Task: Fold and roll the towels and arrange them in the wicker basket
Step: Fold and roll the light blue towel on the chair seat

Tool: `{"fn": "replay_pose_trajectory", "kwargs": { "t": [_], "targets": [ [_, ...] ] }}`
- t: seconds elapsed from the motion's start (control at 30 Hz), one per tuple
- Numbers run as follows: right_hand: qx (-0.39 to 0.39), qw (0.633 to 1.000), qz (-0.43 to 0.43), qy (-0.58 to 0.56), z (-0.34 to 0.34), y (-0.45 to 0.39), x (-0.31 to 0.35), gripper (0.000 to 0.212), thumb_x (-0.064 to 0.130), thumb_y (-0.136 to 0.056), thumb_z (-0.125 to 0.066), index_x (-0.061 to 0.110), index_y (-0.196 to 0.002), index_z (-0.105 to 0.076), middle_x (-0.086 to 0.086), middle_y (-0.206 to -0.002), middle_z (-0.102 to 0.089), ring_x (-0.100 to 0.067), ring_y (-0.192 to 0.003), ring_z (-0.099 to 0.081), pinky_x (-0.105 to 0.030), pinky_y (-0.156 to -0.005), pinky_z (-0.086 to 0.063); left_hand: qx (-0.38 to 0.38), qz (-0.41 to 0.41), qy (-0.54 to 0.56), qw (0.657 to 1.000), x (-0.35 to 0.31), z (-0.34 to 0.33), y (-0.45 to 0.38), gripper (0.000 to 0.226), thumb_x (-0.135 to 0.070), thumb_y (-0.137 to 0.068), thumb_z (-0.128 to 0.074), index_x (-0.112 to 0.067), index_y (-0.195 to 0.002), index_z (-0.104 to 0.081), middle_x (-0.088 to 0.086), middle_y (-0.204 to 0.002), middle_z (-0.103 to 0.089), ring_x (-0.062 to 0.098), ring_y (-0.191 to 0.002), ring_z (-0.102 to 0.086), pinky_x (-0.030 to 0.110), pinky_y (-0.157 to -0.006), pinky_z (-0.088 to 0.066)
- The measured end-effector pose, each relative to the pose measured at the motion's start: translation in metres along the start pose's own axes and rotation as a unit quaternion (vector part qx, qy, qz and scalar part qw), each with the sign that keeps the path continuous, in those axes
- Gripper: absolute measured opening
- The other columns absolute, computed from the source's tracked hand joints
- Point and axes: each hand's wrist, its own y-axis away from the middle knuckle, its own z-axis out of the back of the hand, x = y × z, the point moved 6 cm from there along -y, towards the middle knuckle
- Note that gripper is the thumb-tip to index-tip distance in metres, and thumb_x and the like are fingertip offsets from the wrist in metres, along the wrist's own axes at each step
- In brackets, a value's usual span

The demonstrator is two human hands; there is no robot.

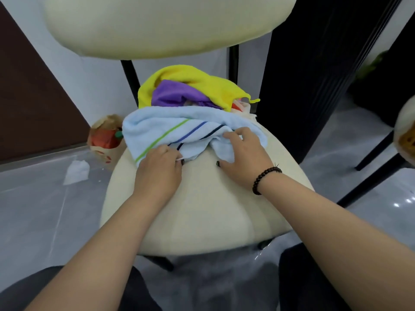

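A light blue towel with green, blue and dark stripes lies crumpled across the back of a cream chair seat. Behind it sits a heap with a yellow towel over a purple towel; a bit of orange cloth peeks out at its right. My left hand pinches the blue towel's near edge on the left. My right hand, with a dark bead bracelet on the wrist, grips a fold of the same towel on the right. No wicker basket is in view.
The chair's cream backrest rises at the top. A brown paper bag with something red inside stands on the grey floor to the left, near a white scrap. A dark panel and another chair's black legs are at the right.
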Motion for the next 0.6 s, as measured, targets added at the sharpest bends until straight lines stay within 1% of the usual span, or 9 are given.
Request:
{"fn": "replay_pose_trajectory", "kwargs": {
  "t": [0.03, 0.1, 0.17, 0.23, 0.37, 0.43, 0.47, 0.53, 0.6],
  "targets": [
    [-0.001, 1.000, 0.004, 0.013, 0.000, -0.001, 0.000, 0.058, 0.030, -0.084, -0.063, 0.019, -0.137, -0.042, -0.005, -0.134, -0.039, -0.026, -0.118, -0.043, -0.040, -0.086, -0.049, -0.016, -0.001, 0.017, 1.000, -0.001, 0.003, 0.000, 0.015, -0.018, -0.094, -0.051, -0.012, -0.094, -0.065, 0.002, -0.095, -0.059, 0.024, -0.092, -0.054, 0.039, -0.070, -0.046],
    [-0.007, 1.000, 0.009, 0.011, 0.004, -0.003, -0.001, 0.044, 0.020, -0.087, -0.058, 0.014, -0.130, -0.050, -0.006, -0.128, -0.046, -0.028, -0.115, -0.045, -0.041, -0.087, -0.047, -0.041, 0.029, 0.099, 0.994, 0.001, 0.012, 0.000, 0.013, -0.018, -0.095, -0.051, -0.013, -0.090, -0.062, -0.002, -0.085, -0.059, 0.021, -0.082, -0.053, 0.037, -0.067, -0.043],
    [-0.014, 1.000, 0.012, 0.001, 0.010, -0.003, -0.005, 0.031, 0.009, -0.087, -0.054, 0.009, -0.118, -0.057, -0.008, -0.121, -0.052, -0.027, -0.111, -0.048, -0.038, -0.086, -0.044, -0.070, 0.054, 0.182, 0.979, 0.001, 0.021, 0.003, 0.009, -0.019, -0.097, -0.051, -0.015, -0.092, -0.057, -0.009, -0.080, -0.056, 0.015, -0.077, -0.050, 0.029, -0.065, -0.034],
    [-0.023, 1.000, 0.013, -0.010, 0.017, 0.000, -0.009, 0.023, 0.002, -0.085, -0.052, 0.005, -0.106, -0.061, -0.009, -0.114, -0.055, -0.026, -0.105, -0.051, -0.034, -0.084, -0.041, -0.101, 0.032, 0.215, 0.971, -0.007, 0.031, 0.008, 0.005, -0.016, -0.098, -0.049, -0.018, -0.094, -0.052, -0.012, -0.079, -0.053, 0.007, -0.073, -0.046, 0.021, -0.061, -0.029],
    [-0.035, 0.999, 0.009, -0.024, 0.032, 0.010, -0.018, 0.016, -0.004, -0.081, -0.051, 0.002, -0.092, -0.061, -0.010, -0.101, -0.058, -0.024, -0.091, -0.051, -0.031, -0.078, -0.041, -0.117, -0.017, 0.258, 0.959, -0.028, 0.040, 0.025, 0.005, -0.013, -0.100, -0.044, -0.016, -0.097, -0.047, -0.015, -0.078, -0.050, -0.009, -0.070, -0.049, 0.008, -0.060, -0.034],
    [-0.078, 0.996, 0.010, -0.052, 0.047, 0.016, -0.021, 0.016, -0.005, -0.078, -0.050, 0.005, -0.085, -0.060, -0.005, -0.090, -0.059, -0.019, -0.083, -0.049, -0.027, -0.072, -0.039, -0.138, -0.031, 0.276, 0.951, -0.036, 0.047, 0.033, 0.004, -0.014, -0.100, -0.048, -0.013, -0.096, -0.048, -0.015, -0.077, -0.050, -0.011, -0.071, -0.049, 0.007, -0.062, -0.035],
    [-0.112, 0.991, 0.010, -0.073, 0.057, 0.020, -0.023, 0.017, -0.006, -0.077, -0.050, 0.009, -0.080, -0.059, 0.000, -0.083, -0.057, -0.017, -0.080, -0.048, -0.022, -0.068, -0.037, -0.147, -0.036, 0.289, 0.945, -0.039, 0.052, 0.036, 0.006, -0.015, -0.099, -0.052, -0.014, -0.095, -0.048, -0.016, -0.078, -0.050, -0.012, -0.072, -0.049, 0.007, -0.064, -0.036],
    [-0.183, 0.978, 0.013, -0.102, 0.078, 0.030, -0.025, 0.024, -0.006, -0.074, -0.050, 0.017, -0.075, -0.054, 0.009, -0.073, -0.049, -0.009, -0.072, -0.044, -0.008, -0.064, -0.031, -0.146, -0.041, 0.315, 0.937, -0.042, 0.062, 0.040, 0.018, -0.021, -0.091, -0.066, -0.020, -0.091, -0.048, -0.019, -0.078, -0.053, -0.010, -0.076, -0.051, 0.007, -0.066, -0.037],
    [-0.247, 0.963, 0.024, -0.108, 0.099, 0.042, -0.026, 0.025, -0.007, -0.072, -0.050, 0.017, -0.076, -0.055, 0.009, -0.074, -0.051, -0.005, -0.069, -0.041, -0.001, -0.067, -0.030, -0.134, -0.037, 0.300, 0.944, -0.044, 0.071, 0.041, 0.031, -0.027, -0.077, -0.078, -0.027, -0.089, -0.050, -0.024, -0.079, -0.056, -0.008, -0.077, -0.053, 0.008, -0.065, -0.039]
  ]
}}
